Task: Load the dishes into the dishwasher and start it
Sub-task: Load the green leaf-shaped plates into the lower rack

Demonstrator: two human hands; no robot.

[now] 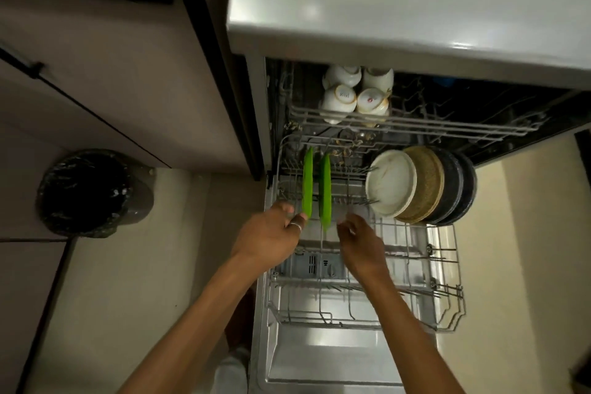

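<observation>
Judging leftmost green plate at lower rack's left edge stiff, light, slick: pinch rim; left hand grip unclear, right hand slack, empty.

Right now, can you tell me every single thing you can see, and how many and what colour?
green plates: 2, green, standing on edge, left of lower rack
other plates: 4, one white, one tan, two dark, on edge, right of lower rack
cups: 4, white, upside down, upper rack
lower rack: 1, grey wire, pulled out over the door
upper rack: 1, grey wire, above it
dishwasher door: 1, silver, open flat
counter: 1, pale grey, over the dishwasher
bin: 1, black liner, floor at left
left hand: 1, ring on one finger, fingers at the left green plate's lower edge; grip unclear
right hand: 1, beside the right green plate, blurred, holds nothing visible
</observation>
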